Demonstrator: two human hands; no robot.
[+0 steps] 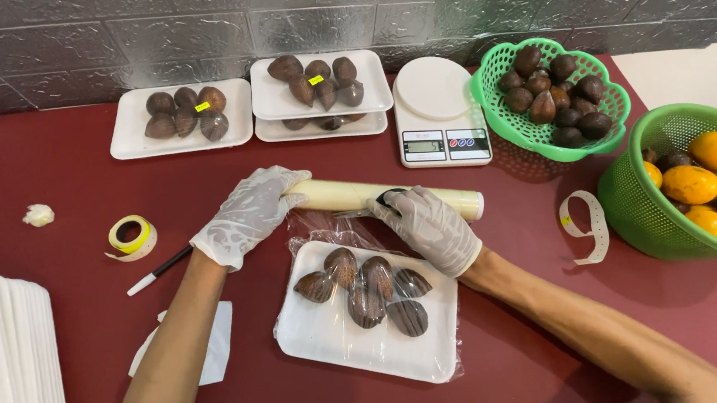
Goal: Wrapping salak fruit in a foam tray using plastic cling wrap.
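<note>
Dark red tabletop carries everything here. Near the middle of its front edge lies a white foam tray of five brown scaly fruits, covered by clear plastic film that runs up to a long cream-coloured roll of wrap lying crosswise just behind the tray. The left hand, in a thin clear glove, is closed over the roll's left end. The right hand, gloved the same way, presses down on the roll right of its middle, fingers curled around it and over a small dark object there.

Along the back edge stand three more white trays of brown fruit, one stacked on another, then a white digital kitchen scale. Toward the right edge sit a green plastic basket of brown fruits and a second green basket holding orange fruits, with a strip of white labels beside it. At the left front corner is a stack of empty white trays; near it lie a yellow tape roll and a black-and-white pen.
</note>
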